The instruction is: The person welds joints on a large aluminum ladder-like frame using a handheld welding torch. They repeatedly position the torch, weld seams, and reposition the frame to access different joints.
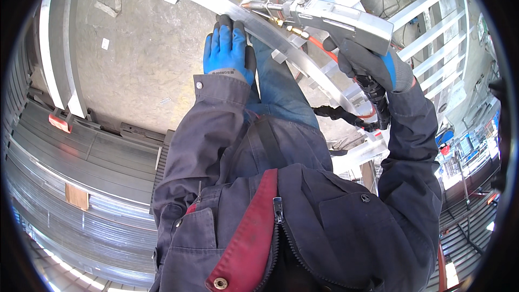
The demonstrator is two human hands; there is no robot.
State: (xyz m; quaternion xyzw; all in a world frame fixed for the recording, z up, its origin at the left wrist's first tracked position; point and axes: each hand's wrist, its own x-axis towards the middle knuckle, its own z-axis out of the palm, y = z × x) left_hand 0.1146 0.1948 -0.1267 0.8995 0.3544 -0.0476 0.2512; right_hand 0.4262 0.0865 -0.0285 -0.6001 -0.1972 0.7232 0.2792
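Up at the top of my view, my left hand, in a blue and black work glove, lies flat on the long curved silver metal bar, fingers spread a little and pressing on its edge, gripping nothing. My right hand, gloved in grey and blue, is wrapped tight round the handle of the grey metal welding gun. Its copper-coloured nozzle points left and sits right at the bar, just above my left fingertips. A red hose and black cable hang from the gun below my right wrist. Beneath the bar lies the rough concrete floor. White metal slats run off to the right, and grey corrugated sheets lie to my lower left.
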